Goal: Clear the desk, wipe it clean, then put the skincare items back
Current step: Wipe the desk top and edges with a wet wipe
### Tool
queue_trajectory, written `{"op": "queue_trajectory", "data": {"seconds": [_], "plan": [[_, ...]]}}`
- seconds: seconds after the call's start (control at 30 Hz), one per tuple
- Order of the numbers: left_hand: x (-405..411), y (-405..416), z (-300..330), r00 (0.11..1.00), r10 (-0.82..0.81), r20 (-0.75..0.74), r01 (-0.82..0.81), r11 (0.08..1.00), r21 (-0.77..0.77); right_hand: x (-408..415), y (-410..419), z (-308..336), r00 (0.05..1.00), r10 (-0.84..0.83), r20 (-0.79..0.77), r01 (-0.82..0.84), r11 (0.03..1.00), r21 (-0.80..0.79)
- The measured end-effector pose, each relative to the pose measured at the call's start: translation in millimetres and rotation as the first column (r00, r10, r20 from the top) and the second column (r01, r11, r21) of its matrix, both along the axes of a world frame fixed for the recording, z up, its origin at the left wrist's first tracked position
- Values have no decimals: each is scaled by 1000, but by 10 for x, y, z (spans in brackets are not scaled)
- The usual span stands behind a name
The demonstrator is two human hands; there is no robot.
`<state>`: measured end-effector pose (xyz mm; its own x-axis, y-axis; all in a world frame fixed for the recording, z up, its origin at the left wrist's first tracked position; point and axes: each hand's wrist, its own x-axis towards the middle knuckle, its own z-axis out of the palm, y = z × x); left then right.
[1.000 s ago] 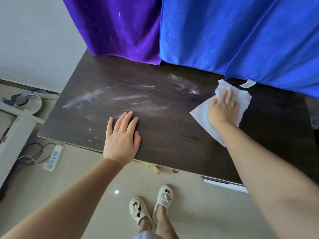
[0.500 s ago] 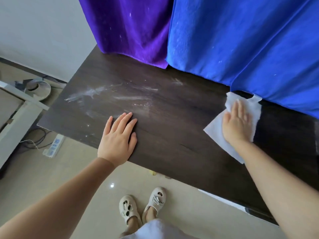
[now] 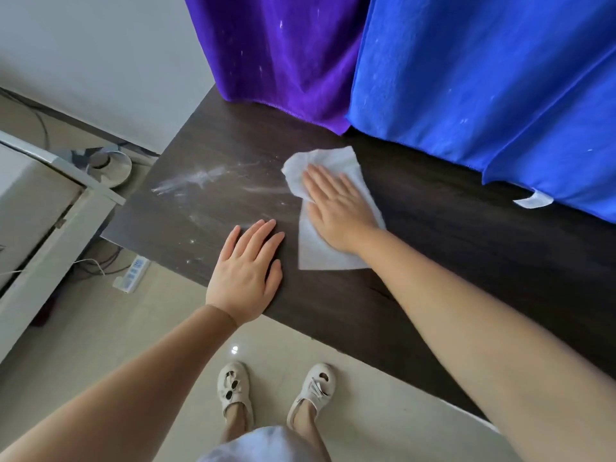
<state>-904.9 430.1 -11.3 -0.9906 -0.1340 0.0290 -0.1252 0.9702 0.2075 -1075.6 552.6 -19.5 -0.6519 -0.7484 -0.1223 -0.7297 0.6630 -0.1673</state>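
The dark wood desk [image 3: 433, 248] carries white powdery smears [image 3: 200, 178] on its left part. A white wipe [image 3: 320, 251] lies flat on the desk near the middle. My right hand [image 3: 336, 208] presses down on the wipe with fingers spread, pointing towards the smears. My left hand [image 3: 246, 275] rests flat on the desk's front edge, just left of the wipe, holding nothing. No skincare items are in view.
A purple cloth [image 3: 283, 51] and a blue cloth [image 3: 483, 71] hang over the desk's back. A white tag [image 3: 533, 201] lies under the blue cloth. A power strip [image 3: 131, 273], cables and a white frame [image 3: 50, 235] sit on the floor to the left. My feet [image 3: 273, 391] stand below the desk edge.
My right hand has slid the wipe leftwards from the right part of the desk to its middle, and some smears there are gone. My left hand has stayed in place.
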Motion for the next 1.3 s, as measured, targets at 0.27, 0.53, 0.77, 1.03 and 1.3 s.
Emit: {"op": "queue_trajectory", "data": {"seconds": [0.27,0.53,0.77,1.03,1.3], "plan": [[-3,-25,-11,1000,-14,-13,15,999,47,-302,1245,-17,675,-736,-53,736,677,-19],[125,-546,130,992,-63,-109,89,963,255,254,-730,-35,859,-512,-29,512,859,1],[6,-1892,138,975,220,-1,-215,953,214,909,-1152,40,993,-120,10,120,992,47],[-71,-2018,119,943,250,222,-329,810,486,533,166,60,288,-957,-44,957,286,42],[-43,-2065,113,954,251,164,-298,737,606,584,-1984,25,822,-570,21,570,822,-13]]}}
